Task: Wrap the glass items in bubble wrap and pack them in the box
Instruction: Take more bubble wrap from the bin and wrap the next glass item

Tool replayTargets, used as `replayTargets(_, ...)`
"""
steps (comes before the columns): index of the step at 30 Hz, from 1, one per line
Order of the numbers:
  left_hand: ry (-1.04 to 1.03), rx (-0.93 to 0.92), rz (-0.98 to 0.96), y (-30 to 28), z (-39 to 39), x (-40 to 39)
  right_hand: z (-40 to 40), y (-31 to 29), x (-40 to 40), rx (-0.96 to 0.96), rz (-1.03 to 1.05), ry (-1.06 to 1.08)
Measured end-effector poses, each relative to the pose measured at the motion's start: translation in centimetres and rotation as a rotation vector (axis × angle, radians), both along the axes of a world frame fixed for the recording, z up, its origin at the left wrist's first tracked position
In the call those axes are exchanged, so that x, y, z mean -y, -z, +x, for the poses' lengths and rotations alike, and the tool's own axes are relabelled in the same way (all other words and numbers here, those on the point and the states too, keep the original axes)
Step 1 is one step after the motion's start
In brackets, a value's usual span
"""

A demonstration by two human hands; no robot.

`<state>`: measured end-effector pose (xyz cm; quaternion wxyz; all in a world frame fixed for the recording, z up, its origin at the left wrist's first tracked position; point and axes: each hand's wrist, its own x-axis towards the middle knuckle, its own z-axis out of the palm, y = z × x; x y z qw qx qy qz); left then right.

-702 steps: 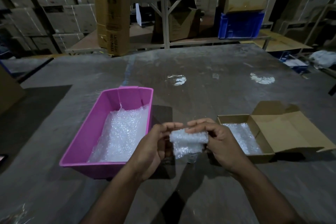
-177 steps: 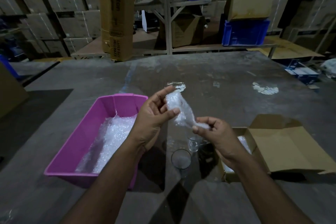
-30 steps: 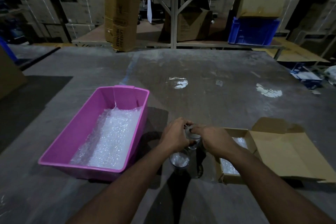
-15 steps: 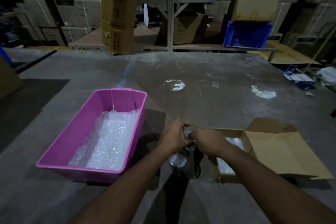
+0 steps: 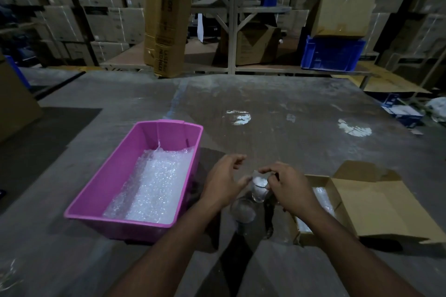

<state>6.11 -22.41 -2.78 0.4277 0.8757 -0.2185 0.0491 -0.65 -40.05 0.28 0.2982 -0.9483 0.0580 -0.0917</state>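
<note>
Our right hand (image 5: pixel 288 188) pinches the rim of a small clear glass tumbler (image 5: pixel 259 189) stuffed with white bubble wrap, its fingers curled over the top. Our left hand (image 5: pixel 223 182) hovers just beside the glass with its fingers loosely curled and the thumb near the glass; we cannot tell if it touches. A second clear drinking glass (image 5: pixel 243 210) stands on the grey desk (image 5: pixel 277 128) just nearer to us, below and between the hands.

Just right of the right hand sits an open brown cardboard box (image 5: pixel 362 202) with a bubble-wrap piece inside, its flap spread out to the right. Left of the left hand, a pink rectangular plastic tub (image 5: pixel 115 190) holds a sheet of bubble wrap (image 5: pixel 156 185). Beyond the hands the desk runs wide and bare to its far edge, where a tall cardboard carton (image 5: pixel 166 19) and a blue plastic crate (image 5: pixel 331 53) stand on racks.
</note>
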Motion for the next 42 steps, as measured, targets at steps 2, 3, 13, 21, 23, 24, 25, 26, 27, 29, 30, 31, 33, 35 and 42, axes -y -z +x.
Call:
replayTargets(2,-0.054,-0.010,-0.077,-1.7,-0.4,-2.1,-0.1,-0.7,-1.5,0.066,0.095,-0.026)
replayTargets(3,-0.081,-0.003,-0.107,-2.5,-0.7,-3.3,0.0,-1.0,-2.4,0.086,0.144,-0.055)
replayTargets(13,-0.398,-0.129,0.080,-4.2,-2.1,-17.7,4.1,-2.6,-15.3,0.117,0.202,-0.453)
replayTargets(21,-0.478,-0.225,0.252,-1.7,-0.8,-24.2,8.1,1.0,-24.8,-0.315,-0.556,-0.706)
replayTargets(23,-0.458,-0.244,0.257,-1.4,-0.6,-24.9,8.5,1.9,-26.1,-0.382,-0.666,-0.728)
replayTargets(24,-0.445,-0.251,0.266,-1.3,-0.5,-25.1,8.6,2.3,-26.7,-0.394,-0.713,-0.735)
replayTargets(25,-0.433,-0.254,0.276,-1.3,-0.3,-25.2,8.8,2.6,-27.1,-0.397,-0.758,-0.738)
replayTargets(26,-0.421,-0.257,0.284,-1.3,-0.2,-25.4,8.9,2.9,-27.4,-0.396,-0.798,-0.739)
replayTargets(27,-0.409,-0.261,0.285,-1.3,-0.1,-25.5,8.9,3.1,-27.7,-0.393,-0.838,-0.743)
replayTargets(29,-0.382,-0.269,0.280,-1.3,0.2,-25.7,9.0,3.1,-28.2,-0.386,-0.902,-0.772)
replayTargets(30,-0.370,-0.272,0.282,-1.3,0.4,-25.8,9.0,3.0,-28.4,-0.374,-0.909,-0.778)
replayTargets(31,-0.360,-0.271,0.288,-1.3,0.5,-25.9,9.0,3.0,-28.5,-0.353,-0.906,-0.774)
replayTargets(33,-0.342,-0.255,0.309,-1.1,0.7,-26.0,9.1,2.8,-28.6,-0.311,-0.900,-0.753)
replayTargets(35,-0.323,-0.227,0.338,-0.9,0.9,-25.9,9.2,2.7,-28.4,-0.299,-0.881,-0.713)
replayTargets(42,-0.327,-0.135,0.423,-0.7,1.5,-25.9,9.5,2.5,-26.6,-0.206,-0.558,-0.534)
